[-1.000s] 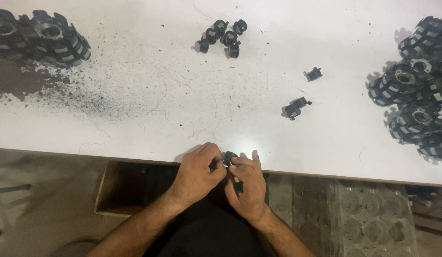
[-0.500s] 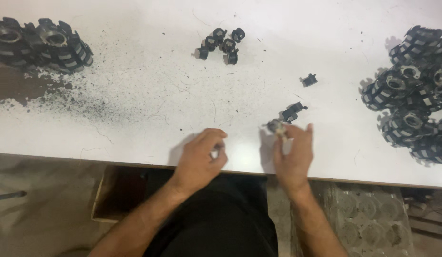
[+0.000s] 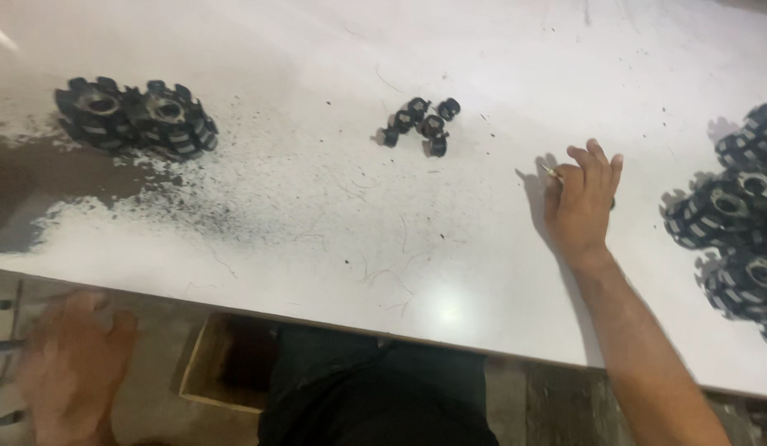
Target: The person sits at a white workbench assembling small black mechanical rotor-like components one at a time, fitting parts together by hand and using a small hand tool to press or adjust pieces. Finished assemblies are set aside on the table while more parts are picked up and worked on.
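Observation:
My right hand [image 3: 581, 202] lies on the white table [image 3: 334, 239] at the right, fingers together and curled down. A thin light metal pin [image 3: 553, 173] sticks out by its index finger. What lies under the palm is hidden. My left hand [image 3: 73, 363] is down below the table's near edge at the far left. It is blurred, so I cannot see whether it holds anything. A cluster of several small black parts [image 3: 420, 124] sits on the table up and left of my right hand, apart from it.
Black toothed wheels stand at the far left [image 3: 135, 116] and in a pile at the right edge [image 3: 730, 219]. Dark powder [image 3: 45, 186] smears the table's left side. An open wooden box [image 3: 226, 363] sits under the table beside my lap.
My hands have parted. The right hand has reached further out over the loose black parts; the left has dropped off the table to the lower left. The view has shifted.

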